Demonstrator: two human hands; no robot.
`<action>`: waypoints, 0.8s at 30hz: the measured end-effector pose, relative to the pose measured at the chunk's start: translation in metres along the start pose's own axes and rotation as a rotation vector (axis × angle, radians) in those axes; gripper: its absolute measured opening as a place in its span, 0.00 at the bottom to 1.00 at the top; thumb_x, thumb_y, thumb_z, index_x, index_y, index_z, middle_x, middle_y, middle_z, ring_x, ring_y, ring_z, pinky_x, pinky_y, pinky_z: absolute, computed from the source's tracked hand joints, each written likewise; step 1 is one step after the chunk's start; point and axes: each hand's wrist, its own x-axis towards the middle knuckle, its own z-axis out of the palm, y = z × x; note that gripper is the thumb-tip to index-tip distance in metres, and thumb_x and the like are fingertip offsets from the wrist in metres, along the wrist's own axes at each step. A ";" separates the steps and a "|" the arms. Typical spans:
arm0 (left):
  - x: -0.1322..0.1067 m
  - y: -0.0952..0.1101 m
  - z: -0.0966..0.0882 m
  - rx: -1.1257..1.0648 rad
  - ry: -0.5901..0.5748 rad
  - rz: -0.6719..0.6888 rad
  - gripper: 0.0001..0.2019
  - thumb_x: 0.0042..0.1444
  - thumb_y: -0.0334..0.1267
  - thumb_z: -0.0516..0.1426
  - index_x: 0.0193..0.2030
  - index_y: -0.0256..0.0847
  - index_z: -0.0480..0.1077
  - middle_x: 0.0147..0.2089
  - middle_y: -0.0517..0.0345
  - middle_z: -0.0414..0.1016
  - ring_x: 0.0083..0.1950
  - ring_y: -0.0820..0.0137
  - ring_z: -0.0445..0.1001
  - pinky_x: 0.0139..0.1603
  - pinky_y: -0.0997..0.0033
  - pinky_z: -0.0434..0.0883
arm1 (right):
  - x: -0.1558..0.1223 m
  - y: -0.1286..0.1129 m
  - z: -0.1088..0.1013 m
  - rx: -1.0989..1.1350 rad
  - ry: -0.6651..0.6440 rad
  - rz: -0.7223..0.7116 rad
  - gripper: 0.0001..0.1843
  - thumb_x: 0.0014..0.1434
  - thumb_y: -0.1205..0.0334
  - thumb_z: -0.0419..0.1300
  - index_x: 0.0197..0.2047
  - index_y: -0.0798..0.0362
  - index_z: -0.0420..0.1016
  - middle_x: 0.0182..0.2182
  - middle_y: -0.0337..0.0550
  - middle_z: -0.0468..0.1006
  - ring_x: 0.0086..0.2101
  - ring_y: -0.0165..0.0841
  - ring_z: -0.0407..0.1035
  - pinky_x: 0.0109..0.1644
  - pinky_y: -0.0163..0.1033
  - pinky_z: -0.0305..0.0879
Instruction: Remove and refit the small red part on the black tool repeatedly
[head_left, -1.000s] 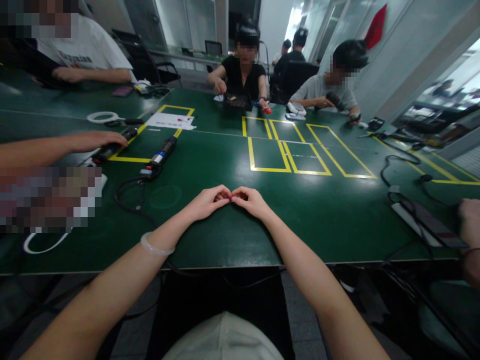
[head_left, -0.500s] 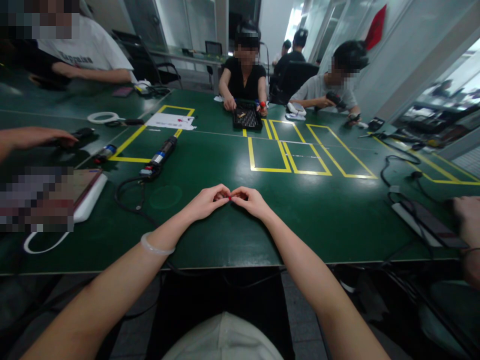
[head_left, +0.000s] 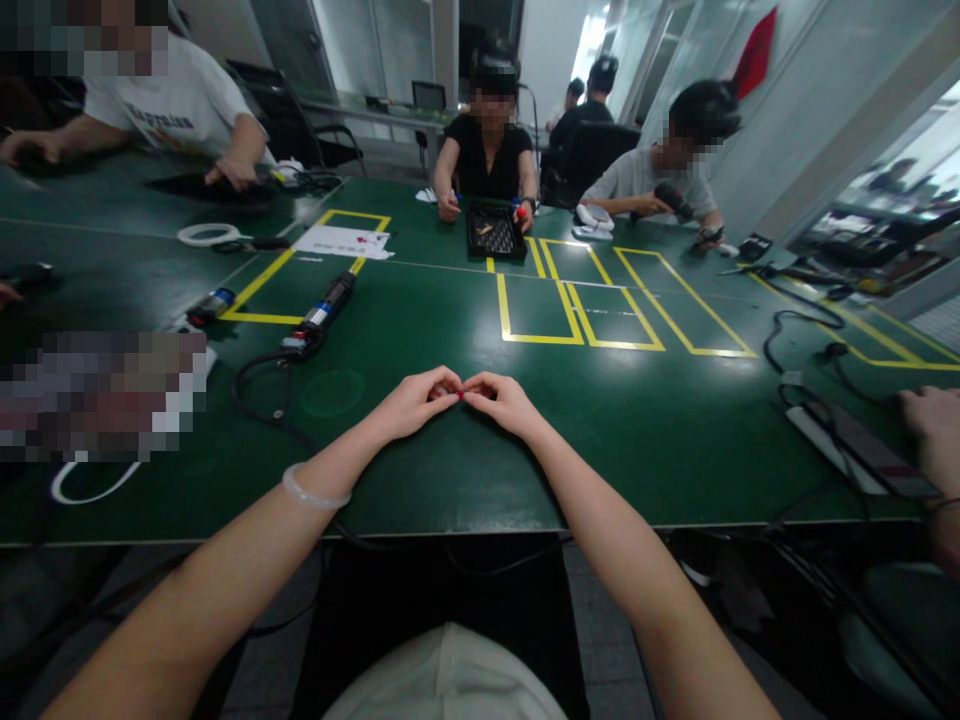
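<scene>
Both hands meet low over the near part of the green table [head_left: 480,480], their fingertips touching. Between them shows a small red piece [head_left: 460,395], too small and too covered for me to tell its kind. My left hand [head_left: 421,404] is closed, thumb and fingers pinching the red piece from the left. From the right, my right hand [head_left: 501,402] pinches the same piece, its fingers curled. The fingers hide most of it. A translucent bracelet [head_left: 315,495] circles my left wrist.
Left of my hands lie a cabled cylindrical tool [head_left: 321,312], another cylinder [head_left: 211,306] and a printed sheet [head_left: 341,242]. Yellow tape outlines [head_left: 544,340] mark the table. Across from me a person holds a black tray [head_left: 496,232]. A dark flat device [head_left: 870,450] lies right.
My hands stay in nearly the same place, still pinching the red piece. At far left, a person's arms have spread apart, and a nearer hand has withdrawn towards the left edge.
</scene>
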 end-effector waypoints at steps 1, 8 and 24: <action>0.000 0.000 0.000 -0.001 0.005 0.006 0.12 0.62 0.45 0.55 0.46 0.39 0.70 0.39 0.57 0.75 0.38 0.68 0.74 0.41 0.69 0.69 | 0.000 0.001 0.000 0.013 -0.003 0.002 0.13 0.59 0.55 0.63 0.42 0.57 0.78 0.32 0.41 0.80 0.30 0.28 0.69 0.36 0.34 0.63; 0.002 -0.003 -0.003 0.043 0.054 0.031 0.14 0.64 0.48 0.54 0.48 0.39 0.70 0.43 0.55 0.77 0.43 0.66 0.75 0.46 0.68 0.70 | 0.002 0.007 0.000 0.095 -0.003 0.013 0.14 0.58 0.55 0.64 0.42 0.56 0.77 0.33 0.41 0.80 0.30 0.28 0.69 0.36 0.34 0.64; -0.051 -0.092 -0.147 0.806 0.448 -0.850 0.37 0.56 0.61 0.57 0.62 0.32 0.67 0.54 0.36 0.70 0.50 0.50 0.68 0.48 0.54 0.68 | 0.003 0.006 0.000 0.107 0.005 0.042 0.14 0.57 0.54 0.64 0.41 0.55 0.76 0.33 0.41 0.79 0.30 0.28 0.68 0.36 0.35 0.64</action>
